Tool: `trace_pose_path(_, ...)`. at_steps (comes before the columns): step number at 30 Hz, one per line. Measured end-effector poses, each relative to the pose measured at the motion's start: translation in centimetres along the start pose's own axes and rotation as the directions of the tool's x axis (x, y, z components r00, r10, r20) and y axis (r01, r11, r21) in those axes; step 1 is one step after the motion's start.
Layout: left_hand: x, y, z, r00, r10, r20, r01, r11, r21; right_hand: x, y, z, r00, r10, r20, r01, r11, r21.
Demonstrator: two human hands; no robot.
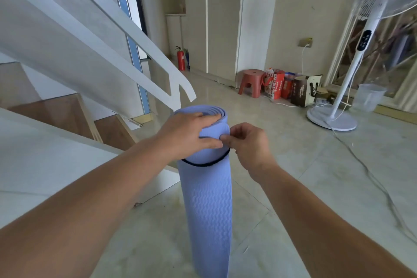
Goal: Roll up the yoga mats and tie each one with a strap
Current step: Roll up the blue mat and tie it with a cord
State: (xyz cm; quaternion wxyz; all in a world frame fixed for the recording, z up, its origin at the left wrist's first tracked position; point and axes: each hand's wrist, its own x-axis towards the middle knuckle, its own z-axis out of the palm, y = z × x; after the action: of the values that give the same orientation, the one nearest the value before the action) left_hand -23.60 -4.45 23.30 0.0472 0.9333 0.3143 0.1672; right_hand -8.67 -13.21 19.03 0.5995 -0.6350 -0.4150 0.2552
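A light purple yoga mat [207, 205] stands rolled up and upright on the floor right in front of me. A thin black strap [204, 164] circles it a little below the top end. My left hand [187, 135] grips the top of the roll, fingers over the rim and thumb on the front. My right hand [246, 142] is against the roll's right side with its fingers curled, pinching at the mat's surface just above the strap. The strap's right end is hidden behind that hand.
A white staircase rail [126, 36] and wooden steps [67, 113] lie to the left. A standing fan [343, 101] with a trailing cable [372, 178] is at the right. A red stool [251, 82], bags [291, 88] and a fire extinguisher [181, 58] sit along the far wall.
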Motion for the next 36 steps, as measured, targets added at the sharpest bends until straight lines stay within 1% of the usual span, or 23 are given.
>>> trace_pose_path(2,0.3,-0.2,0.1,1.000,-0.011,-0.020,0.011,1.000,0.015,-0.2,0.5,0.2,1.000,0.018,-0.020,-0.017,0.998,0.052)
trace_pose_path(3,0.3,-0.3,0.3,0.999,-0.021,-0.036,0.021,1.000,0.007,-0.3,1.0,0.2,0.998,0.052,-0.045,-0.047,0.993,0.107)
trace_pose_path(5,0.1,-0.7,0.6,0.996,-0.052,-0.078,0.051,0.999,-0.019,-0.6,1.9,0.1,0.976,0.209,-0.065,-0.188,0.954,0.235)
trace_pose_path(6,0.0,-1.0,0.7,0.993,-0.074,-0.096,0.071,0.997,-0.031,-0.8,2.3,0.3,0.953,0.299,-0.041,-0.278,0.924,0.262)
trace_pose_path(7,0.0,-1.2,0.6,0.990,-0.091,-0.109,0.086,0.995,-0.043,-1.1,2.6,0.5,0.932,0.364,-0.007,-0.352,0.905,0.239)
trace_pose_path(9,-0.1,-1.3,0.6,0.987,-0.104,-0.123,0.098,0.994,-0.058,-1.3,2.8,1.3,0.916,0.399,0.042,-0.400,0.898,0.185)
trace_pose_path(12,0.1,-1.6,0.7,0.983,-0.127,-0.135,0.119,0.991,-0.066,-0.7,1.8,2.6,0.896,0.436,0.081,-0.441,0.854,0.275)
trace_pose_path(15,0.0,-2.1,0.6,0.975,-0.157,-0.157,0.143,0.985,-0.099,0.3,1.8,3.1,0.835,0.516,0.189,-0.549,0.769,0.327)
trace_pose_path(17,-0.2,-2.8,0.4,0.970,-0.174,-0.173,0.154,0.981,-0.119,0.5,2.4,3.6,0.814,0.536,0.223,-0.580,0.761,0.290)
trace_pose_path(21,-0.2,-3.1,0.6,0.966,-0.167,-0.199,0.154,0.985,-0.078,0.8,2.8,4.7,0.871,0.480,0.109,-0.491,0.863,0.121)
trace_pose_path(23,0.0,-3.2,0.8,0.965,-0.168,-0.204,0.157,0.985,-0.068,1.4,2.8,5.3,0.896,0.438,0.071,-0.443,0.891,0.095)
trace_pose_path(25,0.4,-3.4,0.8,0.965,-0.186,-0.185,0.175,0.982,-0.074,1.9,3.6,5.7,0.903,0.429,0.026,-0.429,0.903,0.014)
trace_pose_path(27,0.6,-3.6,0.6,0.964,-0.210,-0.161,0.196,0.975,-0.103,1.4,5.4,5.9,0.878,0.478,-0.001,-0.477,0.876,-0.079)
trace_pose_path(28,0.6,-3.5,0.5,0.966,-0.214,-0.149,0.196,0.973,-0.123,0.9,6.7,5.9,0.853,0.522,-0.003,-0.520,0.849,-0.095)
trace_pose_path(31,0.5,-3.3,0.3,0.971,-0.207,-0.119,0.188,0.970,-0.153,-0.5,9.5,6.2,0.766,0.642,0.021,-0.640,0.766,-0.065)
trace_pose_path(33,0.4,-3.4,0.1,0.971,-0.213,-0.105,0.193,0.967,-0.168,-0.5,9.4,6.2,0.757,0.653,0.029,-0.648,0.756,-0.092)
trace_pose_path(35,0.1,-3.3,-0.3,0.973,-0.212,-0.090,0.194,0.966,-0.173,0.0,8.1,5.5,0.765,0.641,0.053,-0.633,0.765,-0.118)
trace_pose_path(36,-0.1,-3.3,-0.4,0.973,-0.220,-0.065,0.204,0.960,-0.192,0.3,7.3,4.9,0.773,0.630,0.069,-0.623,0.776,-0.100)
